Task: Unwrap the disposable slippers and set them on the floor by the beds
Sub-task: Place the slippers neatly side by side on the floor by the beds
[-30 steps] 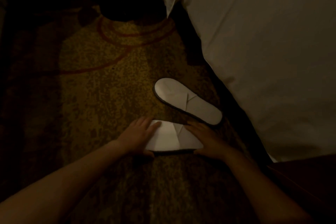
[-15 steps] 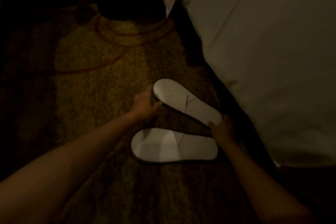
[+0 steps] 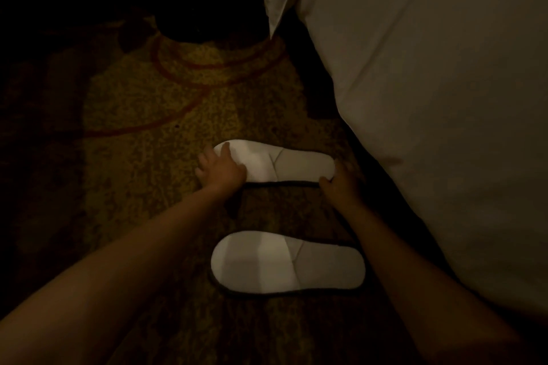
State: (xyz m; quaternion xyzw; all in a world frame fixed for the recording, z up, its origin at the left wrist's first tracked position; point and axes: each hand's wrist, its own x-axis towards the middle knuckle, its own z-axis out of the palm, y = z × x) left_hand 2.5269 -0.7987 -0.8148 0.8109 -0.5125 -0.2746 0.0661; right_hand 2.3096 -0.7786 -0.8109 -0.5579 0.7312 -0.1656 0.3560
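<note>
the right side of the view is filled by the white bedding (image 3: 430, 98), which hangs down to the floor and closes off that side. the rest is taken up by a dim patterned carpet (image 3: 142, 104), open and uncluttered to the left; a dark shape at the top is too shadowed to be identified.

two unwrapped white slippers are laid flat on the carpet just beside the bed, side by side and roughly parallel, toes pointing left. the near slipper (image 3: 287, 264) lies alone, touched by nothing. the far slipper (image 3: 275, 161) is held at both ends: the left hand (image 3: 221, 170) is pressed over its toe with the fingers spread, and the right hand (image 3: 341, 184) is closed around its heel.

the slippers are judged to be very light, thin and soft, easily bent or slid on the carpet pile, with nothing fragile about them. a grip at toe and heel, as now, is judged best for turning one without folding it; the dark sole edge offers a firmer line to pinch.

little room is left between the heel and the hanging bedding, so any straightening is better made toward the open carpet on the left.
</note>
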